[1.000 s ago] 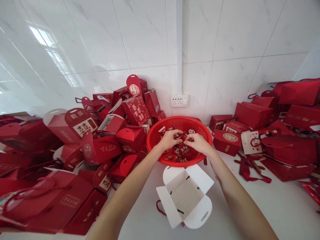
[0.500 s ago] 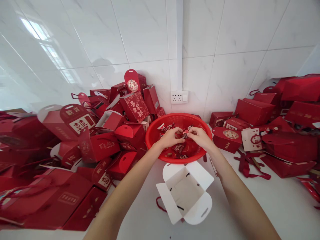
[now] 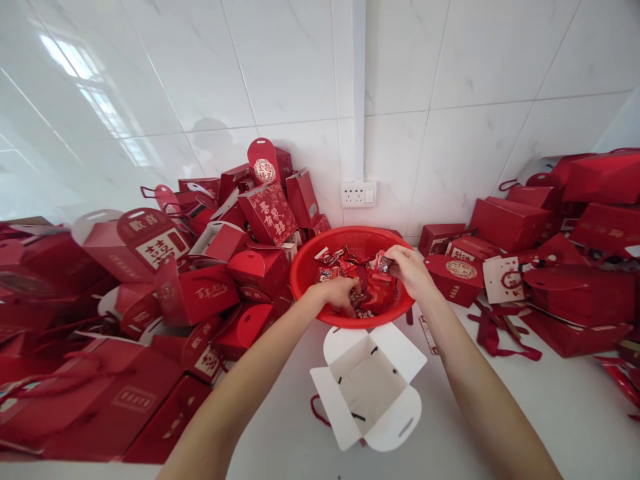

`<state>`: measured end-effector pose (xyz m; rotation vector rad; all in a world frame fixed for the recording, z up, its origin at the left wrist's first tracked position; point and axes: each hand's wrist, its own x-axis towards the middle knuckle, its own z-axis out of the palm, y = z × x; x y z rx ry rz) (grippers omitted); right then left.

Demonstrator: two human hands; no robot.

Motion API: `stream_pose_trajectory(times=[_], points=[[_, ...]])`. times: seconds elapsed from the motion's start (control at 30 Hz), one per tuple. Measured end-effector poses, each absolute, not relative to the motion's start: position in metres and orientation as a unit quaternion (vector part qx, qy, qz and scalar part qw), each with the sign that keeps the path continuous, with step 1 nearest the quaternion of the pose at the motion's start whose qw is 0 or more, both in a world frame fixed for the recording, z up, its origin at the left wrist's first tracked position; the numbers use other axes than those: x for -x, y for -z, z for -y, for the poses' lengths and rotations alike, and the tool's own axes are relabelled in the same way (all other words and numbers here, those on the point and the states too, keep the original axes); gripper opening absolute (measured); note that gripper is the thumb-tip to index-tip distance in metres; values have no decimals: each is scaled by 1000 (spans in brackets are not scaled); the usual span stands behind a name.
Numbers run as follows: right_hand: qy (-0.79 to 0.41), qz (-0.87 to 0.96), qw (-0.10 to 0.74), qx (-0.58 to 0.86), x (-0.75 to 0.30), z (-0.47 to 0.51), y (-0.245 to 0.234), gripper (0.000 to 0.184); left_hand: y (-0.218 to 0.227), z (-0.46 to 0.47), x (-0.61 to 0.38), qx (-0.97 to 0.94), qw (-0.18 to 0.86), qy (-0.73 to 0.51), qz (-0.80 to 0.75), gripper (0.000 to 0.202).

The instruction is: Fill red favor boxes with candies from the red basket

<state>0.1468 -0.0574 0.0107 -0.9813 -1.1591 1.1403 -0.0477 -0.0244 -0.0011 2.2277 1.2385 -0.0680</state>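
A round red plastic basket [image 3: 305, 267] stands on the white counter and holds several small wrapped sweets [image 3: 333, 257]. My left hand [image 3: 339, 293] reaches down into the basket's near side, fingers curled among the sweets. My right hand [image 3: 409, 268] is raised over the basket's right part, closed on a few wrapped sweets [image 3: 383, 264]. In front of the basket lies an open box [image 3: 369, 387], white inside, flaps spread, with nothing in it.
A big heap of red gift boxes [image 3: 150, 293] fills the left side up to the tiled wall. More red boxes and bags [image 3: 540, 260] pile up at the right. A wall socket [image 3: 358, 194] sits behind the basket. A red cord [image 3: 505, 340] lies on the counter.
My hands were together in the basket's middle. Now they have parted: the left has dropped toward the near side, the right has lifted to the right with sweets in it.
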Motion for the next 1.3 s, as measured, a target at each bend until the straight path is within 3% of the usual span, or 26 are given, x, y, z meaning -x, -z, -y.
stream_pose_trajectory(times=[0.2, 0.5, 0.73, 0.9, 1.07, 1.2, 1.3], points=[[-534, 476, 580, 389, -147, 60, -16, 35, -4, 25, 49, -848, 286, -16, -445, 43], [-591, 426, 583, 360, -150, 51, -13, 12, -10, 23, 48, -836, 206, -158, -483, 22], [-623, 376, 588, 353, -152, 50, -14, 20, -4, 17, 47, -781, 157, -155, -584, 15], [-635, 359, 585, 354, -150, 56, -18, 25, -4, 19, 48, -760, 151, -106, -624, 20], [-634, 351, 590, 355, -150, 55, -18, 20, -7, 22, 47, -773, 153, -87, -609, 12], [-628, 349, 598, 354, -149, 55, -17, 15, -8, 22, 46, -805, 152, -82, -567, 31], [-624, 349, 602, 355, -148, 54, -16, 12, -6, 21, 44, -833, 171, -54, -524, 33]])
